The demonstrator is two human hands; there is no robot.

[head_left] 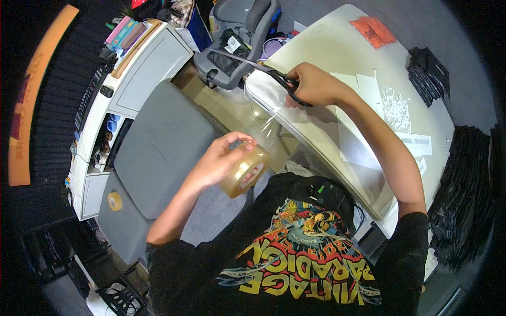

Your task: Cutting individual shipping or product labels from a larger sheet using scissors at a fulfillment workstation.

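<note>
A thick roll of clear, yellowish packing tape (243, 176) is gripped at its upper edge by my left hand (221, 160), off the near side of the table. A shiny transparent strip of tape (268, 129) runs up from the roll toward the table edge; where its far end lies I cannot make out. My right hand (313, 85) is closed round the black handles of a pair of scissors (247, 61) above the table's left corner. The long blades point left, past the edge, and look nearly closed.
On the white table (329, 31) lie an orange packet (372, 31), black plastic bags (428, 73), white paper scraps (395, 109) and sheets. Left stand a grey chair (163, 137) holding another tape roll (114, 201), and a white cabinet (153, 68). A child car seat (245, 16) is beyond.
</note>
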